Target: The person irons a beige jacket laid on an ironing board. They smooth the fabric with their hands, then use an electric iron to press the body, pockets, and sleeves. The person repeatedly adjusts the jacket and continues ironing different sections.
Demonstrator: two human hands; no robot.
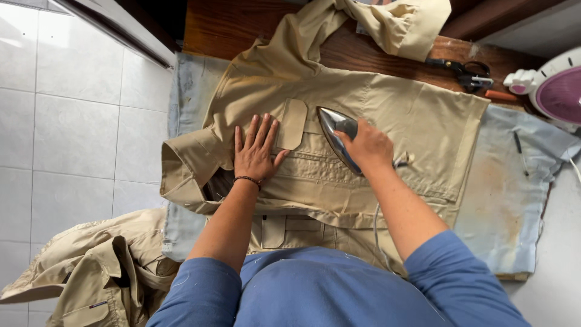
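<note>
- Blue sleeves frame the head view; left hand (257,151) lies flat, fingers spread, on the khaki shirt (387,115) covering the worktop (514,194).
- Right hand (367,145) is closed around the iron (334,134), tilted beside the pocket flap (292,123).
- Risk, as I judge it: the soleplate sits near the left fingers, so a slip could burn them.

left hand (256,152) flat, fingers spread, on the khaki shirt (387,115) laid over a pale blue cloth (508,200); right hand (369,147) closed round the iron (334,134), soleplate tilted up beside the pocket flap (292,123). scissors (466,74) on the wooden top behind, a second iron (557,91) at right. more khaki garments (103,266) heaped at lower left.
</note>
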